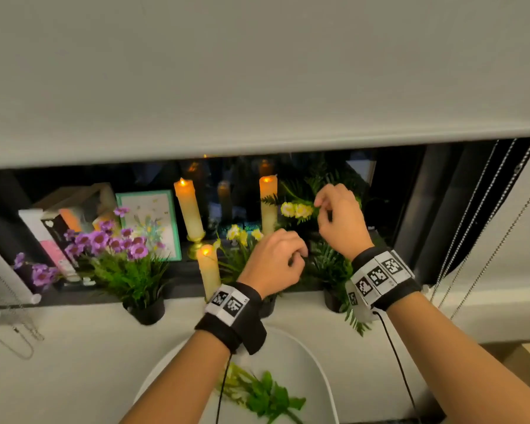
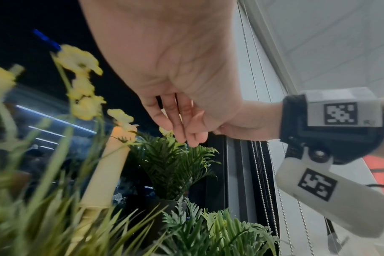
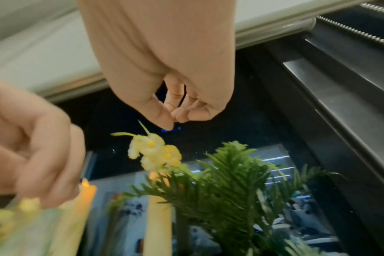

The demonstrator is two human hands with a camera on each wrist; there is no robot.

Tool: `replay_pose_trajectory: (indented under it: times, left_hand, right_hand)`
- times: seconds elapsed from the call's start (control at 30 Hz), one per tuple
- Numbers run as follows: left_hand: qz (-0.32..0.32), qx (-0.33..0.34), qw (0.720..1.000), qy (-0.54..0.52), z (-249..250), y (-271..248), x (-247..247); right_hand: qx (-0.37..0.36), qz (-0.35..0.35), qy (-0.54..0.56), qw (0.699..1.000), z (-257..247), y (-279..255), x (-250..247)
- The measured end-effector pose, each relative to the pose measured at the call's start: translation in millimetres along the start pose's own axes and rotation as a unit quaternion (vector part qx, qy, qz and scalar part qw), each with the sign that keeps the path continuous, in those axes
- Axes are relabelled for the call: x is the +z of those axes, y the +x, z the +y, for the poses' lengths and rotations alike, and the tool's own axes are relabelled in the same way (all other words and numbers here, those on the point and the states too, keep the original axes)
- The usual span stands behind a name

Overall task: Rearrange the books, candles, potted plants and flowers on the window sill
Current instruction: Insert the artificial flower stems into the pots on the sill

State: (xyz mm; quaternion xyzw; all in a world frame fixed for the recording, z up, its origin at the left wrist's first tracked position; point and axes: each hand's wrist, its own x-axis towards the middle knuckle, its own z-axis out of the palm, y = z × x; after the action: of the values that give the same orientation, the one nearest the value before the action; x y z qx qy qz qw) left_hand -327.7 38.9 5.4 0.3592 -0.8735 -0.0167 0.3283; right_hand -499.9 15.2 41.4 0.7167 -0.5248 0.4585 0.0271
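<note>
A yellow flower sprig (image 1: 297, 210) (image 3: 153, 154) lies in the top of a green fern (image 1: 318, 182) at the back of the sill. My right hand (image 1: 322, 209) (image 3: 173, 121) hangs just above the sprig's stem end, fingers loosely curled and holding nothing. My left hand (image 1: 294, 260) (image 3: 39, 155) hovers lower, over a potted yellow-flower plant (image 1: 242, 240) and a front fern (image 1: 328, 264). Its fingers are curled, and what they hold, if anything, is hidden. Three lit candles (image 1: 190, 209) (image 1: 268, 206) (image 1: 208, 270) stand close by.
A purple flower pot (image 1: 120, 249), books (image 1: 49, 237) and a framed picture (image 1: 150, 221) fill the sill's left half. The blind (image 1: 257, 71) hangs low overhead, with bead chains (image 1: 471, 240) at the right. Below me a white chair (image 1: 312, 356) holds a loose green sprig (image 1: 263, 393).
</note>
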Motion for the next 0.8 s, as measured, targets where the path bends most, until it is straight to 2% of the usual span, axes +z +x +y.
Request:
replay_pose_trajectory:
  times: [0.07,0.13,0.23,0.33,0.43,0.5,0.57,0.63,0.7,0.8]
  left_hand:
    - [0.015,-0.028,0.999,-0.026,-5,-23,-8]
    - [0.025,-0.064,0.996,-0.049,-10,-49,-15]
    - [0.024,-0.118,0.991,-0.060,-18,-92,-17]
    - [-0.016,-0.203,0.978,-0.036,-28,-139,-8]
    - [-0.110,-0.295,0.949,-0.017,-44,-183,7]
    - [-0.161,-0.345,0.924,-0.040,-55,-209,15]
    - [-0.181,-0.381,0.905,-0.061,-65,-233,20]
    - [-0.188,-0.403,0.893,-0.067,-72,-251,21]
    - [-0.196,-0.412,0.887,-0.069,-76,-263,19]
    - [-0.203,-0.421,0.881,-0.068,-82,-275,17]
  right_hand:
    - [-0.013,0.018,0.047,0.999,-19,-14,-3]
    - [-0.025,-0.007,0.100,0.995,-40,-32,-3]
    - [-0.036,-0.120,0.181,0.975,-65,-65,8]
    - [-0.035,-0.245,0.196,0.949,-74,-103,39]
    - [0.006,-0.397,0.121,0.910,-58,-149,87]
    - [0.045,-0.511,-0.009,0.859,-39,-186,118]
    - [0.086,-0.576,-0.119,0.804,-21,-223,141]
    - [0.134,-0.592,-0.157,0.779,-9,-254,152]
    - [0.177,-0.580,-0.167,0.778,-2,-279,158]
    - [0.198,-0.567,-0.171,0.781,1,-300,161]
